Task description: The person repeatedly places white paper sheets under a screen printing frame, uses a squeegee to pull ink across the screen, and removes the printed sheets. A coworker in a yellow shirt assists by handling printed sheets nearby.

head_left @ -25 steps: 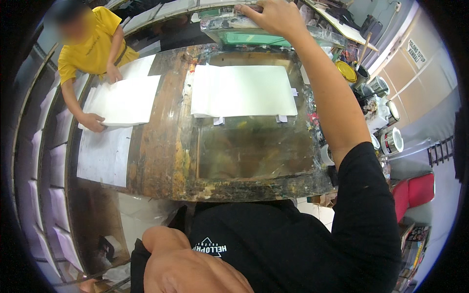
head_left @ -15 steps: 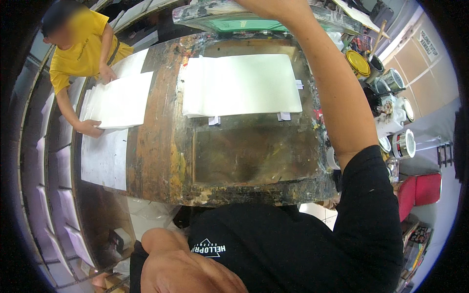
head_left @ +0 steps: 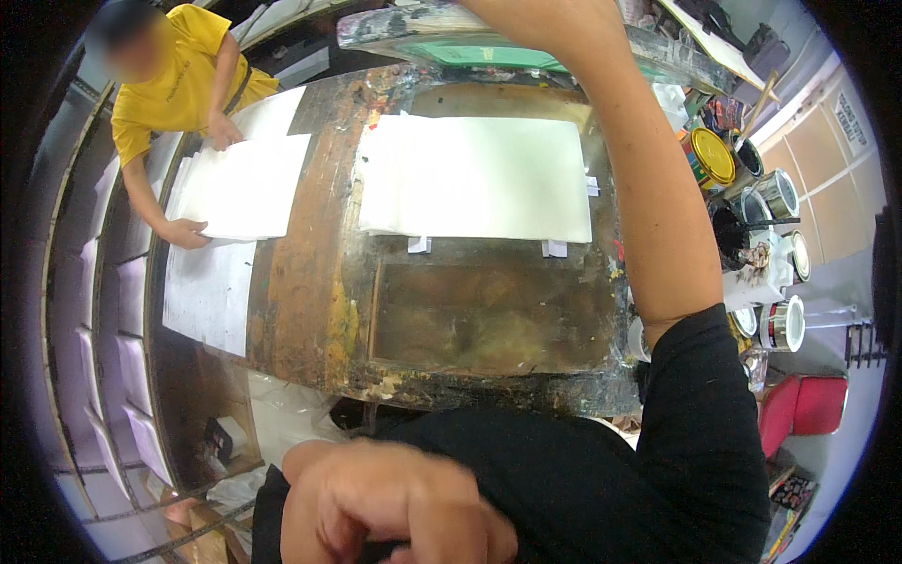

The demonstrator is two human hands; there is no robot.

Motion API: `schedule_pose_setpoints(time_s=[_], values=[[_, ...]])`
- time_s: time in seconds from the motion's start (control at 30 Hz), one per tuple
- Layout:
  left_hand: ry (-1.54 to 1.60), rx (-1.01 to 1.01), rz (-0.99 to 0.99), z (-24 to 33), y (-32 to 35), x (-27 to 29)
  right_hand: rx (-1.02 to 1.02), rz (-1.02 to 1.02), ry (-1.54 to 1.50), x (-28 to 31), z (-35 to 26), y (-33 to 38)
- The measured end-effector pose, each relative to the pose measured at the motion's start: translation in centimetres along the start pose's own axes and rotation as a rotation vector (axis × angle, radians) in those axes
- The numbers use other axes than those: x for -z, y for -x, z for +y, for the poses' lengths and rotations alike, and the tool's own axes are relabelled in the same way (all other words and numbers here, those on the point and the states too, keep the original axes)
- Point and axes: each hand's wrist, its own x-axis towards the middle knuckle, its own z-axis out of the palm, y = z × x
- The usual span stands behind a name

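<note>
My right hand (head_left: pixel 540 21) reaches to the far edge, over the printing screen (head_left: pixel 474 54) with green mesh and a paint-stained frame, which is tilted up. Its fingers are hidden beyond the picture's top and behind the hand. Low in front of my chest is my left hand (head_left: pixel 395 503), fingers bent but blurred by motion and partly cut off; no object shows in it. Between my arms and the screen lies a stack of white sheets (head_left: pixel 489 179) on the stained wooden table (head_left: pixel 301 282), with small folded white tabs (head_left: pixel 554 248) along its near and right edges.
At the left a person in a yellow shirt (head_left: pixel 178 85) has both hands on another stack of white sheets (head_left: pixel 249 188). Shelves (head_left: pixel 103 282) with sheets stand beyond. Paint cans (head_left: pixel 709 160) line the right side, with a red chair (head_left: pixel 813 406) below them.
My left hand has turned and moved right, now showing bent fingers. My right arm stays stretched to the screen. The whole view has shifted slightly; the sheets look unchanged.
</note>
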Motion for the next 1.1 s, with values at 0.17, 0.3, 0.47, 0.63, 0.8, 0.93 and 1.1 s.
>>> schedule_pose_setpoints(time_s=[0.17, 0.3, 0.47, 0.63, 0.8, 0.93, 1.1], values=[[-0.854, -0.060, 0.485, 3.4, 1.7, 0.4, 0.014, 0.079, 0.013, 0.8, -0.8, 1.2], [-1.642, 0.130, 0.793, 8.1, 1.4, 3.5, 0.078, 0.097, 0.014, -1.9, 0.2, 2.3], [-1.518, 0.000, 1.066, 13.2, 2.8, 11.4, 0.112, 0.164, 0.008, -3.3, -1.7, 6.0], [-1.254, -0.073, 0.860, 13.2, 1.8, 17.0, 0.113, 0.181, 0.077, -4.2, -1.7, 12.4], [-1.825, 0.067, 1.006, 11.2, 6.5, 19.1, 0.087, -0.170, 0.011, -5.9, -3.2, 18.1], [-2.254, 0.218, 0.980, 9.4, 11.5, 21.4, 0.082, -0.407, 0.004, -8.8, -1.4, 20.1], [-2.423, 0.193, 0.931, 9.0, 14.1, 23.3, 0.057, -0.401, -0.180, -10.9, -0.9, 20.0]])
